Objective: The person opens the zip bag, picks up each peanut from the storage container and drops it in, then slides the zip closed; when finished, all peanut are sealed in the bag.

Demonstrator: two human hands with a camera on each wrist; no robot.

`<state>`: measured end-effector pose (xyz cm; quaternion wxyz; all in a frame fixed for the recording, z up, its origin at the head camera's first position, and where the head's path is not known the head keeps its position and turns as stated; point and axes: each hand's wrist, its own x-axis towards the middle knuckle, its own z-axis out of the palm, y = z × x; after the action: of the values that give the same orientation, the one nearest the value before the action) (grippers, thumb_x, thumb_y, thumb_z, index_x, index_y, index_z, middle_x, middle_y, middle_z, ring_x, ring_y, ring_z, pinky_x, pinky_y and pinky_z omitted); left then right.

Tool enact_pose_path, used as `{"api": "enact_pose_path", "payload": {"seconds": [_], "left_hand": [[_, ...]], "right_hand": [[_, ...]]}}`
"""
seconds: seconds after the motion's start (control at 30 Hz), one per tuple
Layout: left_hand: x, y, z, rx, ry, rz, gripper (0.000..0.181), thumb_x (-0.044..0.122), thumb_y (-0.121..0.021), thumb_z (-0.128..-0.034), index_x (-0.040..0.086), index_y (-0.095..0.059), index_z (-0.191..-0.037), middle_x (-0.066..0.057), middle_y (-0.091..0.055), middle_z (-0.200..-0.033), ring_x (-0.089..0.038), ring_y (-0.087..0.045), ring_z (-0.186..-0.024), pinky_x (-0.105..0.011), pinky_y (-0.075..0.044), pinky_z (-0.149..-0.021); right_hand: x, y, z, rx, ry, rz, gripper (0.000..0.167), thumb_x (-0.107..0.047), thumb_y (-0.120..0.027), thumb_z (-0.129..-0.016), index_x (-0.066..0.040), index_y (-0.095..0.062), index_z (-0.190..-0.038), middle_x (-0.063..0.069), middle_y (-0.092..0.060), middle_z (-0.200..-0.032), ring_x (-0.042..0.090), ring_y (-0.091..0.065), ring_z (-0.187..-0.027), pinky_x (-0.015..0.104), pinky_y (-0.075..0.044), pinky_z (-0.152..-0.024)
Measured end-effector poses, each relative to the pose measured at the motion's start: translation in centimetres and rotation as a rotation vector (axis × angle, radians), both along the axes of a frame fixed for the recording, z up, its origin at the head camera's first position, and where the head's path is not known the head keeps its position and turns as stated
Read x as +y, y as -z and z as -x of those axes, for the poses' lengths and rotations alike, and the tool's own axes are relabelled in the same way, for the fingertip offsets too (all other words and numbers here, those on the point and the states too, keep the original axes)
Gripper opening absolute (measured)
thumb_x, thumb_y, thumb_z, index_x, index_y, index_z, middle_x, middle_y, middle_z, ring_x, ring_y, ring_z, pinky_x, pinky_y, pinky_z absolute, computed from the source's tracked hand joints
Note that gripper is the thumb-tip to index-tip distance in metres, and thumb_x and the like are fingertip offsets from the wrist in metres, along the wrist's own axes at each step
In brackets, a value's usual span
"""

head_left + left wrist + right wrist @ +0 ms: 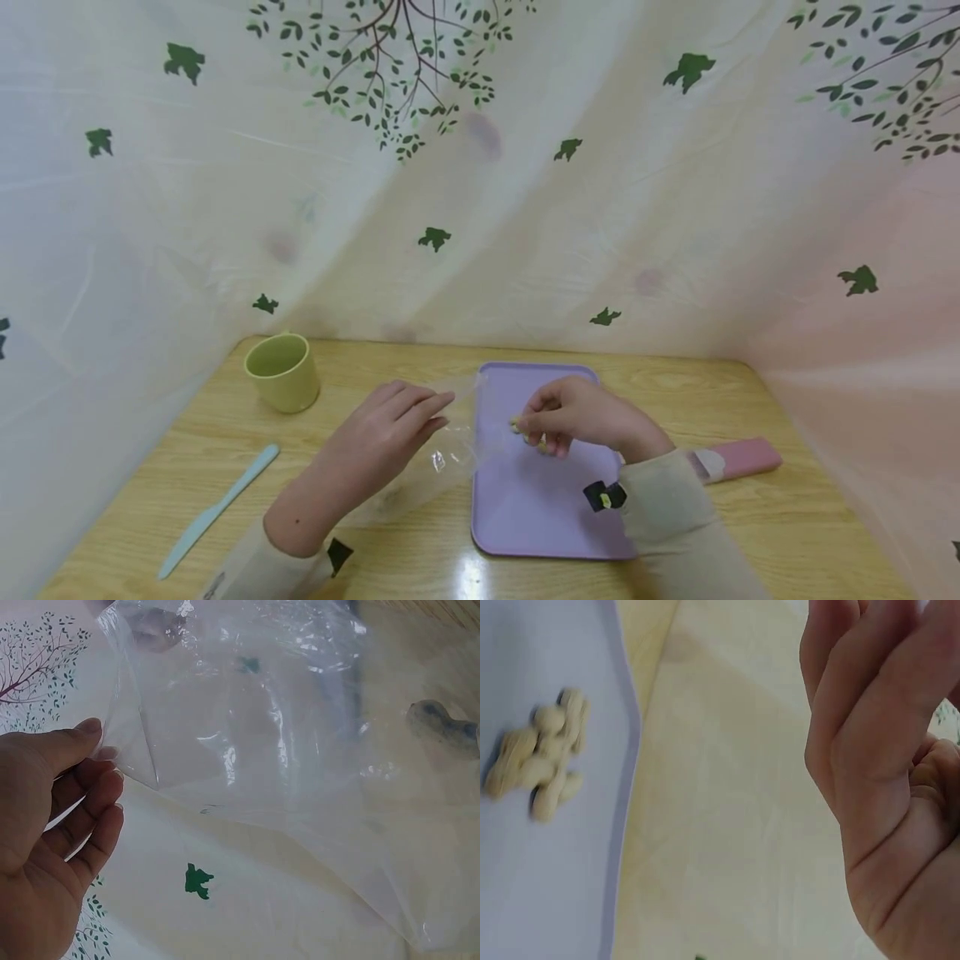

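My left hand [390, 429] pinches the edge of a clear plastic bag [247, 735] between thumb and fingers, left of the lilac tray [525, 525]. The bag spreads out across the left wrist view, and one peanut [439, 724] shows through or in it; I cannot tell which. Above the tray, my right hand [581, 417] bends its fingers downward. Several unshelled peanuts [544, 750] lie bunched on the tray, partly hidden by that hand in the head view. Its fingertips are cut off in the right wrist view, so whether they hold anything is unclear.
A green mug [285, 379] stands at the back left of the wooden table [660, 383]. In front of it lies a pale blue knife [217, 508]. On the right, past the tray, is a pink case [746, 458], partly behind the right forearm. A leaf-print curtain [510, 208] surrounds the table.
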<state>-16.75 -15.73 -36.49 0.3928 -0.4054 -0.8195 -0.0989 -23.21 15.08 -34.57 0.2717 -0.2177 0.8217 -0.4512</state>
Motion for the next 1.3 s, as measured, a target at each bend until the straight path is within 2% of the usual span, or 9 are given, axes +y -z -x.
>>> {"api": "enact_pose_path", "payload": {"seconds": [0.2,0.43,0.63,1.0,1.3], "left_hand": [[-0.1,0.1,-0.1,0.001,-0.001,0.015,0.028,0.019,-0.073,-0.1015,0.006,-0.075,-0.127,-0.003,-0.078,-0.112,-0.019,-0.072,-0.097,-0.034,-0.065,-0.088],[0.0,0.1,-0.3,-0.004,0.001,0.016,0.027,0.018,-0.073,-0.1024,0.006,-0.075,-0.126,-0.003,-0.077,-0.113,-0.019,-0.072,-0.096,-0.033,-0.065,-0.086],[0.1,0.1,-0.2,0.0,-0.002,0.013,0.029,0.017,-0.075,-0.1,0.006,-0.074,-0.126,-0.003,-0.077,-0.113,-0.02,-0.073,-0.097,-0.033,-0.066,-0.088],[0.1,0.1,-0.2,0.008,-0.006,0.014,0.03,0.016,-0.077,-0.0987,0.005,-0.074,-0.127,-0.003,-0.077,-0.112,-0.019,-0.073,-0.095,-0.032,-0.066,-0.085],[0.0,0.1,-0.2,0.008,-0.005,0.01,0.033,0.015,-0.08,-0.0952,0.004,-0.074,-0.126,-0.004,-0.077,-0.112,-0.019,-0.073,-0.094,-0.031,-0.066,-0.084]], "right_hand": [[-1.9,-0.4,-0.7,0.025,-0.017,-0.042,0.029,-0.035,-0.078,-0.098,-0.006,-0.075,-0.095,0.005,-0.075,-0.08,0.013,-0.065,-0.059,0.029,-0.061,-0.057],[-3.0,-0.2,-0.9,0.031,-0.016,-0.074,0.027,-0.034,-0.078,-0.097,-0.007,-0.075,-0.094,0.005,-0.074,-0.079,0.014,-0.065,-0.058,0.026,-0.054,-0.054],[-3.4,-0.5,-1.0,0.049,-0.017,-0.084,0.028,-0.033,-0.077,-0.098,-0.005,-0.075,-0.094,0.003,-0.073,-0.077,0.015,-0.065,-0.057,0.029,-0.056,-0.055],[-3.8,-0.7,-1.1,0.052,0.003,-0.1,0.02,-0.027,-0.077,-0.098,-0.007,-0.075,-0.094,0.004,-0.074,-0.078,0.014,-0.064,-0.057,0.026,-0.056,-0.053],[-3.4,-1.1,-1.4,0.059,0.017,-0.096,0.022,-0.03,-0.078,-0.097,-0.008,-0.075,-0.092,0.004,-0.074,-0.077,0.015,-0.065,-0.057,0.027,-0.056,-0.054]]}}
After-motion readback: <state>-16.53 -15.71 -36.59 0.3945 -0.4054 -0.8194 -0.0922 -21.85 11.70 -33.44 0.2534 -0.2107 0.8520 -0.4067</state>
